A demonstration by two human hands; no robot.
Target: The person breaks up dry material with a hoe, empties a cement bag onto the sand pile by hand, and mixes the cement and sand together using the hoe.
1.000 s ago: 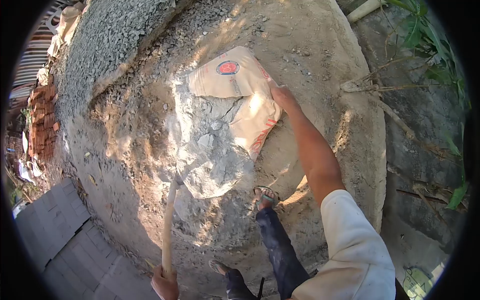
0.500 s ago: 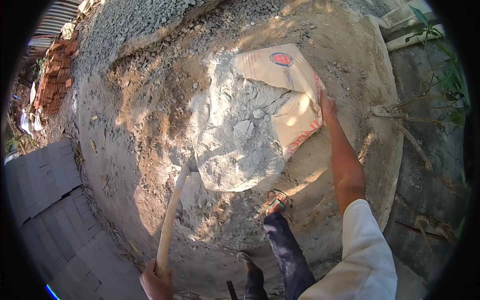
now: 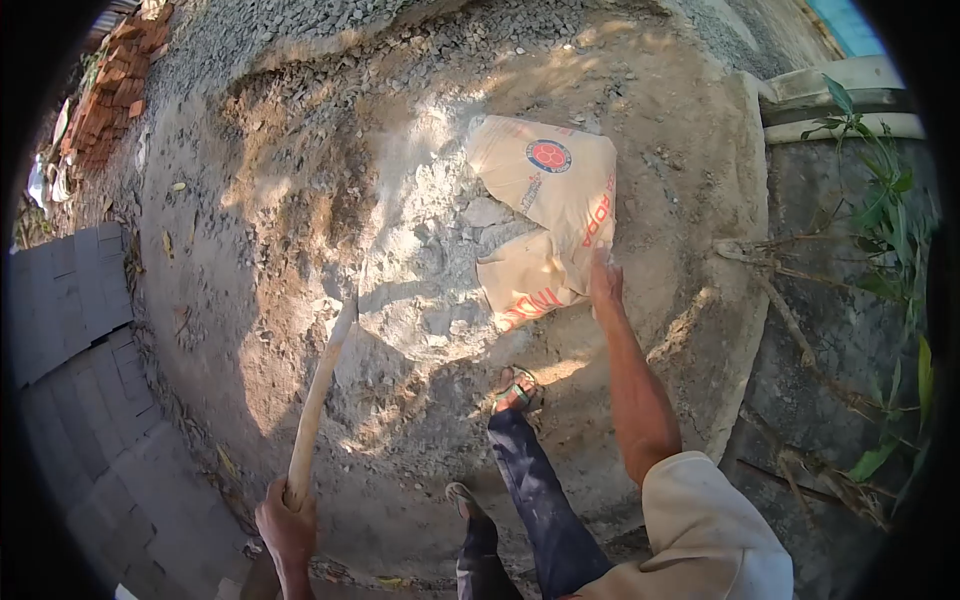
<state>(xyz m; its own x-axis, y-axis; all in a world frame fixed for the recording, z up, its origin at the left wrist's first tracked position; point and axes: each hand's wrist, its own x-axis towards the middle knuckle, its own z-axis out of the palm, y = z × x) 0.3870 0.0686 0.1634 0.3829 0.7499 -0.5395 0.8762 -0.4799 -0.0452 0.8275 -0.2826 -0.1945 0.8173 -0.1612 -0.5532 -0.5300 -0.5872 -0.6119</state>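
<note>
A torn brown paper cement bag [image 3: 545, 200] with red lettering and a round logo lies on the ground. Grey cement powder [image 3: 425, 255] spills from its torn side onto the soil. My right hand [image 3: 606, 280] grips the bag's right edge, fingers partly hidden against the paper. In my left hand [image 3: 287, 525] is the end of a long wooden handle, part of a hoe [image 3: 320, 400]. The tool's head is at the left edge of the powder, mostly hidden there.
Gravel [image 3: 350, 25] is heaped at the back. Red bricks [image 3: 115, 85] are stacked at far left, with grey blocks [image 3: 75, 310] nearer. A concrete wall [image 3: 830, 330] with branches and leaves borders the right. My sandalled foot [image 3: 515, 388] stands just below the powder.
The view has shifted. My right hand has moved the bag's edge leftward over the powder, and the bag looks flatter with less powder showing. My left hand keeps its hold on the handle.
</note>
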